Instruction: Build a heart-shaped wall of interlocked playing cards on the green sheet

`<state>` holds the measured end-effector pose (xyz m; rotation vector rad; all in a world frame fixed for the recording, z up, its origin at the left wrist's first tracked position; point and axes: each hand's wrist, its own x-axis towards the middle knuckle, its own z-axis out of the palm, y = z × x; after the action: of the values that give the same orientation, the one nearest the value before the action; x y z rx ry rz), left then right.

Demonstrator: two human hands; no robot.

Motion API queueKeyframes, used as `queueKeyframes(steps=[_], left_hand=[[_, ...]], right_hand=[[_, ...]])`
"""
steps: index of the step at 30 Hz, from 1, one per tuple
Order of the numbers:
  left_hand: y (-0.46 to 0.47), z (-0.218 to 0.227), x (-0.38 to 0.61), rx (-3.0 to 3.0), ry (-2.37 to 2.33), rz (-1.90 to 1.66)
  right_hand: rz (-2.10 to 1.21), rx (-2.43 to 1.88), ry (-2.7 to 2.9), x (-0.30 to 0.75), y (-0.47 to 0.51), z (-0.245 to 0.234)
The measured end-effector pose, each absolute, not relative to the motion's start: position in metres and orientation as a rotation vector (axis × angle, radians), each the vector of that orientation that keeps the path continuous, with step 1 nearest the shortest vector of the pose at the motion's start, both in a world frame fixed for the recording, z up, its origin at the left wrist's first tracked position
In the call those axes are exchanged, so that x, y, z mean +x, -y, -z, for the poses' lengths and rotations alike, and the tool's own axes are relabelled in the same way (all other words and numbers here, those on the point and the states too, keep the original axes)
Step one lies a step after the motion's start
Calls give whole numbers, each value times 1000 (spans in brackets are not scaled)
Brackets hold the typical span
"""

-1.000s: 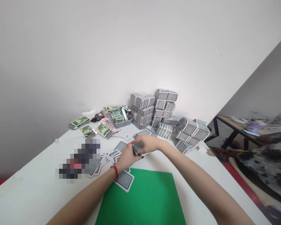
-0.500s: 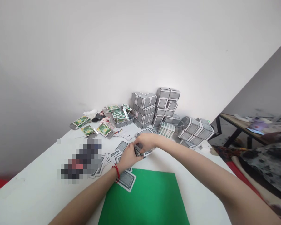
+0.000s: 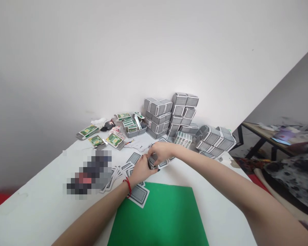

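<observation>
Both my hands meet over the white table (image 3: 36,212), just beyond a green mat (image 3: 159,218). My left hand (image 3: 140,169), with a red string at the wrist, is closed around a small stack of grey-backed playing cards (image 3: 153,162). My right hand (image 3: 161,150) curls over the top of the same stack, and a card (image 3: 163,164) pokes out below its fingers. Loose grey-backed cards (image 3: 120,171) lie fanned on the table to the left of my hands. One card (image 3: 139,194) rests on the mat's far left corner.
Piles of wrapped grey card decks (image 3: 170,114) stand against the wall, with more (image 3: 215,138) at the right table edge. Green-printed card boxes (image 3: 113,140) and a small tray (image 3: 133,128) lie at the back left. A blurred patch covers something left of the cards. A dark-legged table (image 3: 261,136) stands to the right.
My hands have stayed together on the card stack, shifting slightly right. A card now sticks out under my right hand's fingers. The view has tilted a little.
</observation>
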<state>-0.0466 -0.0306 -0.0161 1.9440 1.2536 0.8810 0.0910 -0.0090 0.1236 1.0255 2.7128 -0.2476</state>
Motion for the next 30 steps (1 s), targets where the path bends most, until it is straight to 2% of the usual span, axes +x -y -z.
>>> queueKeyframes(steps=[9,30], left_hand=[[30,16,-48,2036,-1251,-861],[31,20,-47,2099,-1248,-863]], right_hand=[[396,1059,-2748,91,5,-126],[213,1052,-2710,87,15,-118]])
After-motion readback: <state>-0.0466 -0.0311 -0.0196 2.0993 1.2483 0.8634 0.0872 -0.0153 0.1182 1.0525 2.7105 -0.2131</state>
